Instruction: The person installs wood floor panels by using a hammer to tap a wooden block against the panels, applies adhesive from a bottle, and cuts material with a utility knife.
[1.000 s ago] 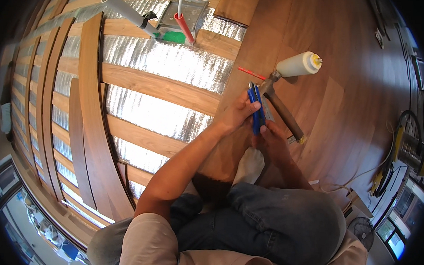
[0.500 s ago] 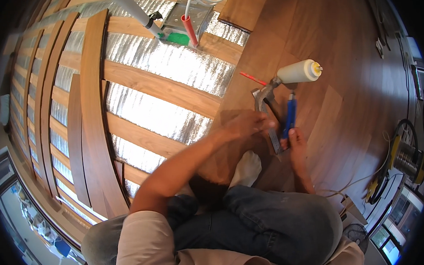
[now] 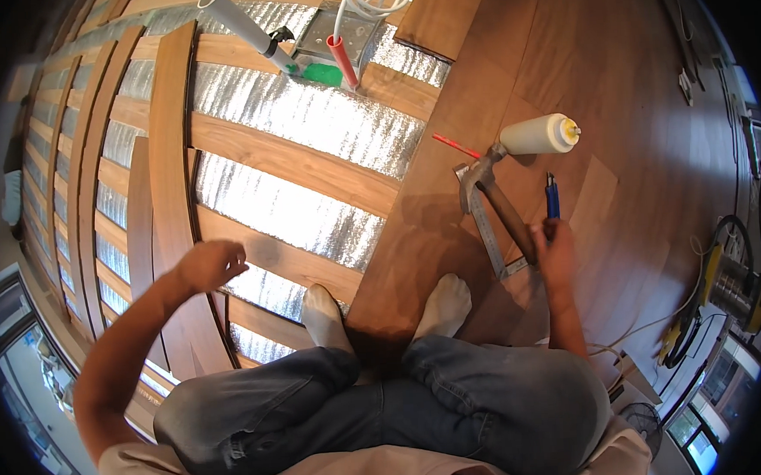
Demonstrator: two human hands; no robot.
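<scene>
My right hand (image 3: 555, 247) is closed round a blue utility knife (image 3: 552, 201), its tip pointing away from me. Just left of that hand lies a hammer (image 3: 506, 209) on the laid wood floor, with a metal square (image 3: 487, 236) beside and partly under it. A red pencil (image 3: 455, 144) rests by the hammer head. Beyond it a cream squeeze bottle (image 3: 540, 134) lies on its side. My left hand (image 3: 214, 265) is raised over the left planks, fingers curled; whether it holds something is hidden.
Wooden battens (image 3: 299, 160) cross silver foil (image 3: 266, 196) on the left. Loose planks (image 3: 171, 188) lie over them. At the back stand a grey pipe (image 3: 236, 21) and a red conduit (image 3: 342, 61) with white cable. A yellow-black cable reel (image 3: 717, 293) stands at right.
My left hand has swung left, away from the tools, to above the battens and loose planks. My right hand has shifted slightly right with the knife, uncovering the hammer handle.
</scene>
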